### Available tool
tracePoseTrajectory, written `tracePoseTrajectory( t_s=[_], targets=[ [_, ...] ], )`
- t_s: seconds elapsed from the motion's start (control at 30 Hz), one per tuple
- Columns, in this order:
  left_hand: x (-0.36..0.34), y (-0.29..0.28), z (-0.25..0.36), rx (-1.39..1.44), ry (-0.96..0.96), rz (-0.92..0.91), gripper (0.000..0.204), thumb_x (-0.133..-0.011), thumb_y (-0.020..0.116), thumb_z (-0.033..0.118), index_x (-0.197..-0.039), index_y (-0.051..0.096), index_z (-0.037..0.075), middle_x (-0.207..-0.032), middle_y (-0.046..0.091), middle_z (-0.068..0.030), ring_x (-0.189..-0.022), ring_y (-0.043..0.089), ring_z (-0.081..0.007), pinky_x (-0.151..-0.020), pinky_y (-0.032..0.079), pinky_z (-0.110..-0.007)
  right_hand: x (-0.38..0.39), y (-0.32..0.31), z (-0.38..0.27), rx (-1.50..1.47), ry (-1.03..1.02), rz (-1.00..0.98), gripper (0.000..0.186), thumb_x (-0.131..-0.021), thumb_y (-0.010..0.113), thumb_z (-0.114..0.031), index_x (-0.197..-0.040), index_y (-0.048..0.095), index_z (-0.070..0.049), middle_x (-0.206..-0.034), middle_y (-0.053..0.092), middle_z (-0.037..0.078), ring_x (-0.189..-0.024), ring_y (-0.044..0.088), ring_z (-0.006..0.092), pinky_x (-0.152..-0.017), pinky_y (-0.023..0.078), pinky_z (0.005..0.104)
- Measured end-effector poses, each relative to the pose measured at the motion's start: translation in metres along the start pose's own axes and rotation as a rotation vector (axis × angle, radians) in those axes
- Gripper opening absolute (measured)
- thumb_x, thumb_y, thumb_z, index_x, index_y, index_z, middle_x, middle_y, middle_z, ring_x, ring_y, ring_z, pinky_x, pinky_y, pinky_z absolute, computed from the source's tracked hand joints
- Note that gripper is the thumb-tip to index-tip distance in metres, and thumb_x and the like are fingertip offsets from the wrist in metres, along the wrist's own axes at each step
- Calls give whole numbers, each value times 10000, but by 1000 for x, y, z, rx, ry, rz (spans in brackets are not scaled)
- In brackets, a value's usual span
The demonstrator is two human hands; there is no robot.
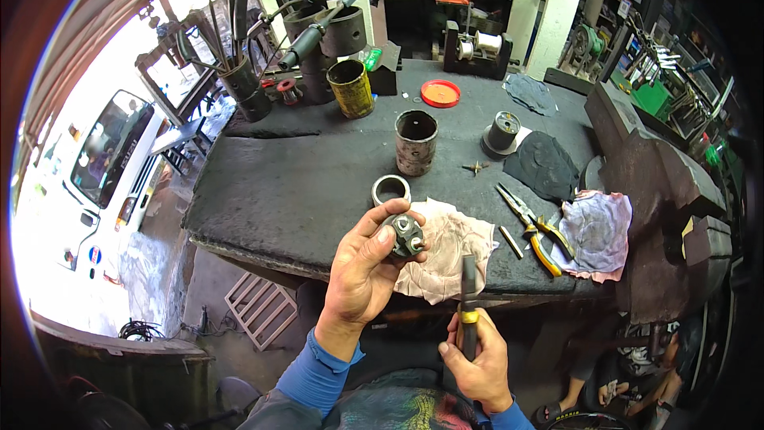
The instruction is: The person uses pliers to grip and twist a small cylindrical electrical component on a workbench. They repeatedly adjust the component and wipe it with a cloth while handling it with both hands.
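Where the dark workbench [278, 167] spreads across ctr frame, I've got my biggest item; next is a white vehicle [111, 199], far left, outside the shop. Lower ctr: L hand [362, 275], thumb + fingers pinching a part, palm side showing. R hand [481, 354], bottom ctr-right, fingers wrapped round a tool, thumb against it. Beige cloth [446, 247], crumpled, ctr at bench's near edge. Lavender-pink cloth [601, 231], right of ctr; black cloth [541, 163] above-left of it. Pliers w/ yellow-black handles [531, 228], between lavender cloth + beige one. Brown open cylinder [416, 151], upright, ctr. Yellow-stained can [352, 95], upper ctr-left. Dark tool w/ yellow band [468, 287], roughly vertical in R hand, in front of beige cloth's right side in my view. Pale metal ring [376, 193], just below-left of cylinder. Dark round part w/ metal studs [407, 237], ctr, in L fingertips, studs toward me. Red lid [440, 94], upper ctr. Short pale bar [511, 242], left of pliers. Smallest: cross-shaped piece [476, 168], right of cylinder.
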State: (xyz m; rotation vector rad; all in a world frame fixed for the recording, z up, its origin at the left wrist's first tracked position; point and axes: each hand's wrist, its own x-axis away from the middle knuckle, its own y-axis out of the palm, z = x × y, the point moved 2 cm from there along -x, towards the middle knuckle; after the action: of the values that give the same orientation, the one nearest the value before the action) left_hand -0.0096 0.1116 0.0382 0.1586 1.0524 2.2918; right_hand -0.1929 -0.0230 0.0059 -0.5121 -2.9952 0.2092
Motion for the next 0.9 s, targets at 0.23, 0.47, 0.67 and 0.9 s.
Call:
tracePoseTrajectory(
  t_s=[0.23,0.47,0.67,0.9],
  targets=[
    [4,3,0,-173,98,-16,714,-996,733,363,-1460,466,-110,-1325,633,-209,-1130,715,-281,-997,602,-398,-14,-2,-33,676,-444,115,501,-660,672,24,-1153,584,54,-1380,503,295,-1264,521,488,-1103,388,569],
    [9,5,1,-265,143,-20,767,-952,773,391,-1460,478,-102,-1342,641,-190,-1162,703,-256,-1028,583,-392,-21,2,-40,758,-465,98,579,-647,702,-9,-1214,598,52,-1410,480,276,-1322,489,481,-1140,349,594],
    [9,6,-2,-322,174,-19,755,-945,779,387,-1449,496,-98,-1331,648,-174,-1189,687,-241,-1052,565,-382,-23,6,-38,794,-457,128,593,-639,750,-28,-1212,614,43,-1400,471,265,-1320,473,477,-1131,357,581],
    [9,10,-3,-406,172,1,776,-932,784,403,-1438,498,-111,-1315,654,-172,-1178,689,-231,-1047,565,-376,-22,7,-38,832,-445,142,597,-630,790,-51,-1191,614,50,-1389,462,277,-1286,479,485,-1096,374,583]
  ],
)
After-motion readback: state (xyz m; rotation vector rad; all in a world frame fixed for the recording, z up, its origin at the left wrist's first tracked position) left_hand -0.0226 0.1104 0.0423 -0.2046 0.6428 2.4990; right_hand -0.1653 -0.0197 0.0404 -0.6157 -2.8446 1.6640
